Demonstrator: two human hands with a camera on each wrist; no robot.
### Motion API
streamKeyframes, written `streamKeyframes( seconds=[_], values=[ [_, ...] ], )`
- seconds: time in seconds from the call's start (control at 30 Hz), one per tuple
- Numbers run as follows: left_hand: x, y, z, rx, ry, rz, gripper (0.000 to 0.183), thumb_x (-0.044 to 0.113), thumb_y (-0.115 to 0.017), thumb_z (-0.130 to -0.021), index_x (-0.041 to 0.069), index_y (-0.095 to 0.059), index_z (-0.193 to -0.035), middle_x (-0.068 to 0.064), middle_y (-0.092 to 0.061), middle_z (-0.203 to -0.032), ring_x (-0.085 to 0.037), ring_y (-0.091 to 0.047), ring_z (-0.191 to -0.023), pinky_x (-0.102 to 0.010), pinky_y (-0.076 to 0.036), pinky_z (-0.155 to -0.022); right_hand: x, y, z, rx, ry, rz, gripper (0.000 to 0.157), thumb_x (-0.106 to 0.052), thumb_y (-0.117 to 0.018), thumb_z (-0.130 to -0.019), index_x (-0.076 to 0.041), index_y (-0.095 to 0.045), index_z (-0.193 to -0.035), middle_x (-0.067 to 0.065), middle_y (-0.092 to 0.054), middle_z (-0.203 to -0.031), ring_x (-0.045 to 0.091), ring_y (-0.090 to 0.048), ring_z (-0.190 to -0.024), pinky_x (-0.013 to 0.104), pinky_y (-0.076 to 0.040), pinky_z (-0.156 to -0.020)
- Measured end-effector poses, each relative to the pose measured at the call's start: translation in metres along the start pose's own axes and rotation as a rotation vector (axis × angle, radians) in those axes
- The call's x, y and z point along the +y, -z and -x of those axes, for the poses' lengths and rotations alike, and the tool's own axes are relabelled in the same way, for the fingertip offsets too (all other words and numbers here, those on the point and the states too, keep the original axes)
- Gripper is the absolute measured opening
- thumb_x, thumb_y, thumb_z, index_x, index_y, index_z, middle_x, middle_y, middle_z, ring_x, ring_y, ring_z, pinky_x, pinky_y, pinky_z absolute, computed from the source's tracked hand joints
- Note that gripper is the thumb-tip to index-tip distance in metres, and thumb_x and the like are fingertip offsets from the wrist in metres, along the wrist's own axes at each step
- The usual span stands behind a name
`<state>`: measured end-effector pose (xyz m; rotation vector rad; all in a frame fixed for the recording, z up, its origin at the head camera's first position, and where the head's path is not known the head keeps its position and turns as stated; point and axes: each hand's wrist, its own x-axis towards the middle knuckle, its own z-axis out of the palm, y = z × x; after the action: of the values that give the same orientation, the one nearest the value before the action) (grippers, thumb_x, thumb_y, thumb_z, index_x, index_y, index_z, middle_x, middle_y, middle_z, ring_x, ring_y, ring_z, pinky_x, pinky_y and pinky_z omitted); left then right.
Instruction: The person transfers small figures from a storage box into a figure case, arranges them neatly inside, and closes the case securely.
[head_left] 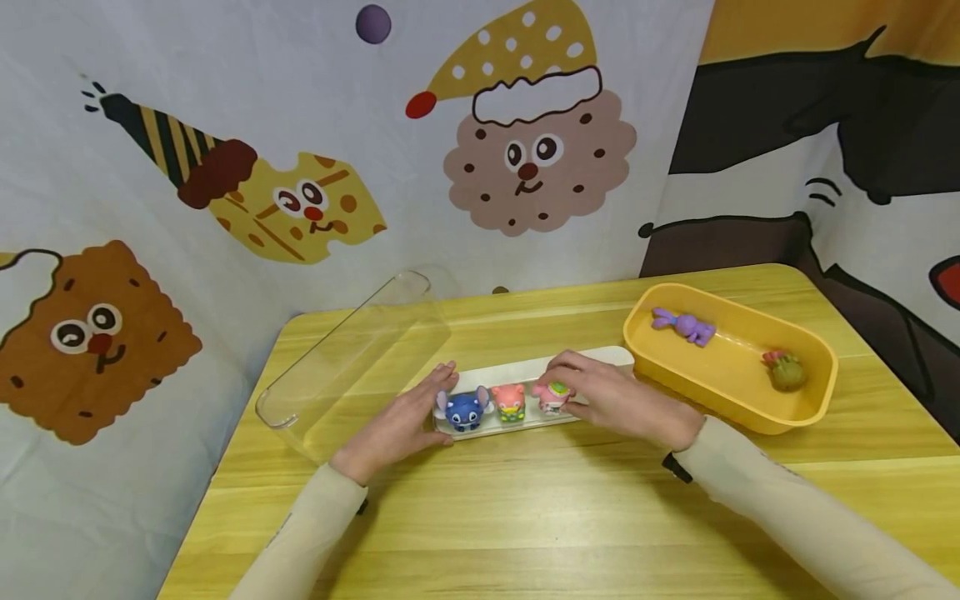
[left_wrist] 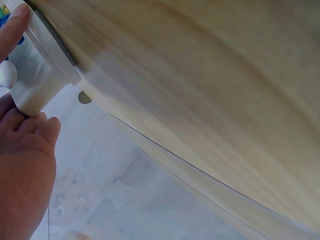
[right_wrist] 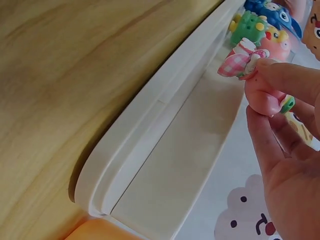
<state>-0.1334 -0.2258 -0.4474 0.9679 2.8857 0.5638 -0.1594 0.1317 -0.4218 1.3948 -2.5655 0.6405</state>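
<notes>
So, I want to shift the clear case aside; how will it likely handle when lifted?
The clear case is probably light for its size, since its see-through walls look thin. It should stay fairly stiff, as its long edges run straight. Its smooth surface catches the light, so it may feel slippery.

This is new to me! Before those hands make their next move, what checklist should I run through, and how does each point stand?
1. Right hand has a grip on the pink figure: ok, its fingers pinch it.
2. Left hand is at the left end of the white base: ok.
3. Blue figure and pink-and-green figure upright on the base: ok.
4. Pink figure resting on the base: cannot tell.
5. Yellow bin cleared: not ok, purple figure and green figure lie inside.
6. Clear cover off the base: ok, it sits to the left.
</notes>
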Motion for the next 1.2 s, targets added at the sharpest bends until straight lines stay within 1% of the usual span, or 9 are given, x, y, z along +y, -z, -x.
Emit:
streamKeyframes(
  seconds=[0.17,0.37,0.47,0.6,0.7,0.8,0.97,1.1,1.2],
  values=[
    [0.0000,0.0006,0.0003,-0.008,0.001,0.008,0.099,0.027,-0.089,-0.083,0.003,-0.033,-0.161,-0.012,-0.023,-0.170,-0.028,-0.023,-0.156,-0.048,-0.032,-0.121,-0.0005,-0.0003,0.0009,-0.010,0.024,0.015,0.048,-0.003,-0.086,-0.084,-0.013,-0.070,-0.128,0.003,-0.060,-0.122,0.012,-0.064,-0.097,0.022,-0.061,-0.080],
    [-0.0006,0.0004,0.0004,-0.004,-0.007,0.010,0.099,0.027,-0.089,-0.083,0.003,-0.033,-0.161,-0.013,-0.023,-0.170,-0.029,-0.024,-0.156,-0.049,-0.032,-0.121,0.0027,-0.0038,0.0012,-0.002,0.073,0.049,0.054,-0.001,-0.086,-0.083,-0.014,-0.069,-0.133,0.001,-0.062,-0.123,0.013,-0.062,-0.104,0.025,-0.060,-0.085],
    [-0.0009,0.0001,0.0003,-0.003,-0.009,0.011,0.099,0.027,-0.089,-0.083,0.003,-0.034,-0.161,-0.013,-0.023,-0.170,-0.029,-0.024,-0.156,-0.048,-0.032,-0.121,0.0034,-0.0050,0.0014,0.001,0.080,0.063,0.056,0.000,-0.086,-0.083,-0.015,-0.069,-0.134,0.000,-0.062,-0.123,0.013,-0.060,-0.106,0.026,-0.060,-0.087],
    [-0.0012,-0.0002,0.0004,-0.008,0.000,0.018,0.099,0.028,-0.088,-0.083,0.003,-0.033,-0.161,-0.011,-0.021,-0.171,-0.028,-0.023,-0.156,-0.049,-0.031,-0.122,0.0043,-0.0067,0.0025,0.012,0.083,0.075,0.059,0.000,-0.088,-0.081,-0.017,-0.068,-0.134,0.000,-0.062,-0.123,0.013,-0.060,-0.106,0.026,-0.060,-0.085],
    [-0.0014,-0.0002,0.0009,-0.010,0.004,0.017,0.099,0.028,-0.089,-0.083,0.004,-0.033,-0.161,-0.010,-0.021,-0.171,-0.028,-0.023,-0.156,-0.049,-0.031,-0.122,0.0045,-0.0079,0.0031,0.020,0.084,0.075,0.059,-0.001,-0.089,-0.080,-0.016,-0.067,-0.133,0.001,-0.061,-0.123,0.013,-0.060,-0.105,0.025,-0.060,-0.084],
    [-0.0011,0.0000,0.0011,-0.006,0.000,0.011,0.099,0.028,-0.089,-0.083,0.003,-0.033,-0.161,-0.011,-0.021,-0.171,-0.028,-0.023,-0.156,-0.049,-0.032,-0.121,0.0040,-0.0077,0.0041,0.023,0.075,0.063,0.059,-0.006,-0.091,-0.080,-0.013,-0.066,-0.133,0.002,-0.061,-0.123,0.012,-0.060,-0.104,0.025,-0.060,-0.084],
    [-0.0010,0.0000,0.0015,-0.002,-0.004,0.004,0.099,0.028,-0.089,-0.083,0.003,-0.034,-0.161,-0.011,-0.022,-0.171,-0.028,-0.024,-0.156,-0.050,-0.033,-0.121,0.0018,-0.0053,0.0052,0.037,0.025,0.027,0.054,-0.017,-0.090,-0.082,-0.009,-0.066,-0.130,0.001,-0.062,-0.121,0.011,-0.062,-0.099,0.025,-0.060,-0.081],
    [-0.0012,-0.0002,0.0014,-0.003,-0.008,-0.004,0.098,0.028,-0.088,-0.083,0.003,-0.034,-0.161,-0.012,-0.022,-0.170,-0.029,-0.024,-0.156,-0.049,-0.032,-0.121,0.0006,-0.0058,0.0059,0.049,0.000,0.023,0.042,-0.020,-0.087,-0.086,-0.010,-0.069,-0.123,0.000,-0.063,-0.117,0.010,-0.063,-0.097,0.024,-0.060,-0.079],
    [-0.0011,-0.0003,0.0009,-0.004,-0.011,-0.006,0.098,0.028,-0.088,-0.084,0.003,-0.033,-0.161,-0.012,-0.022,-0.171,-0.028,-0.024,-0.156,-0.049,-0.032,-0.121,0.0002,-0.0071,0.0062,0.058,-0.002,0.020,0.036,-0.019,-0.085,-0.088,-0.010,-0.070,-0.120,-0.001,-0.064,-0.116,0.010,-0.064,-0.097,0.023,-0.060,-0.079]
  ],
)
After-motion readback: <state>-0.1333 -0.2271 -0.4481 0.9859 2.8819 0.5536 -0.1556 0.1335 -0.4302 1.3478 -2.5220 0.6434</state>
